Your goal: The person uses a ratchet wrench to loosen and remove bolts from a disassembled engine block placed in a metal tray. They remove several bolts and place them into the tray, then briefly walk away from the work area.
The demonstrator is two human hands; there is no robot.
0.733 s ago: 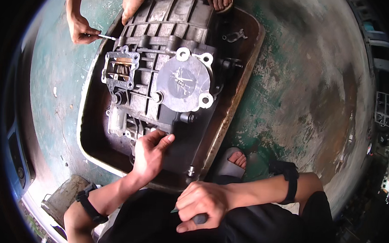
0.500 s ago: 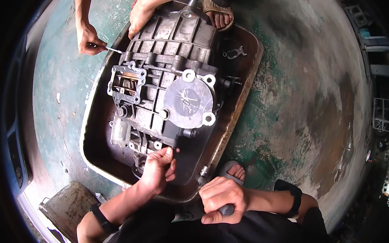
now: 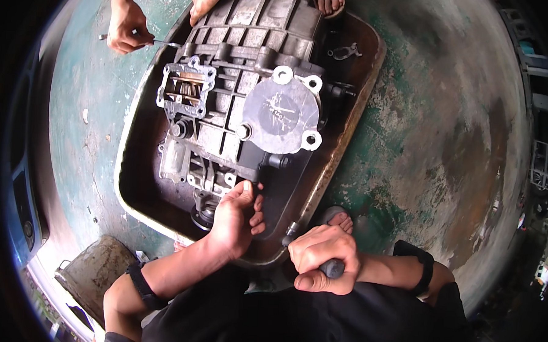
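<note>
A ribbed grey metal gearbox housing [image 3: 227, 114] lies in a metal tray, with a round cover plate [image 3: 282, 113] on its upper face. My left hand [image 3: 235, 221] reaches to the housing's near end, thumb and fingers closed at the lower edge; whatever they pinch is hidden. Wrapped in my right hand [image 3: 325, 256] is a ratchet wrench [image 3: 291, 233]. Its dark handle end shows beside the thumb, and its head with a metal socket sticks out past the knuckles, over the tray's near right rim.
A co-worker's hand [image 3: 128, 30] holds a thin metal tool [image 3: 166, 43] against the housing's left edge; their other hand [image 3: 207, 2] rests on its far end. The tray [image 3: 328, 185] has a raised rim. Inside lies a small metal fork-shaped part [image 3: 345, 51]. A dirty container [image 3: 95, 273] stands at near left.
The housing and tray sit higher in the picture. My left hand remains at the housing's near edge, its fingers now closer against it. My right hand still grips the ratchet wrench.
</note>
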